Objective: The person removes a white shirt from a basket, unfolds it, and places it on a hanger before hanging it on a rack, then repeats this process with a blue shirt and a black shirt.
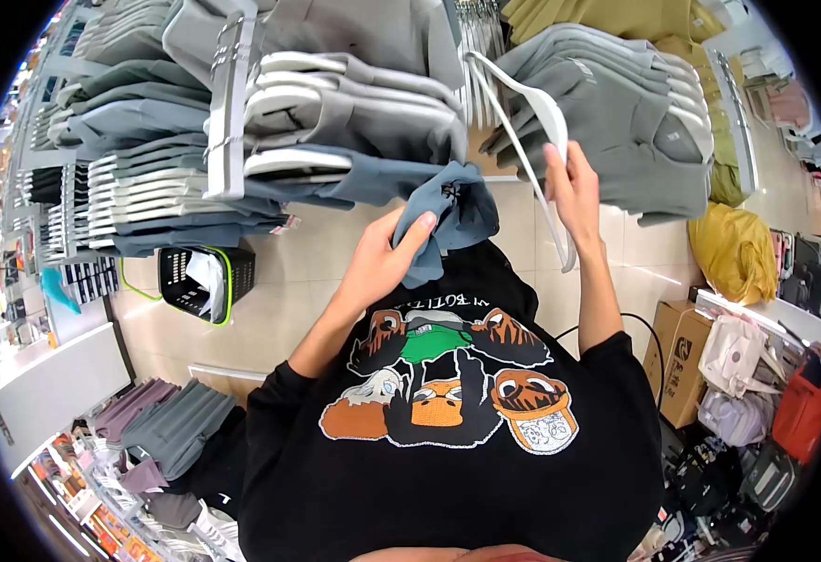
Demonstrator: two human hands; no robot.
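Observation:
Bunched in my left hand (380, 255) is a blue-grey garment (471, 201), its cloth gathered in front of my chest; the thumb presses on the folds. My right hand (574, 192) grips a bare white plastic hanger (549, 112) by one shoulder, held upright and apart from the garment. Nothing hangs on it. Just beyond the left hand, another blue-grey garment (335, 173) is on the rack below several grey ones (363, 112). Behind the right hand hang dark grey-green shirts (607, 131) on white hangers. The fingers' far sides are partly hidden.
A black shopping basket (206, 286) with a green rim stands on the tiled floor at left. A white rack bar (229, 112) juts toward me. At right are a yellow bag (733, 251), a cardboard box (677, 361) and several backpacks (738, 351). Folded clothes (176, 421) lie lower left.

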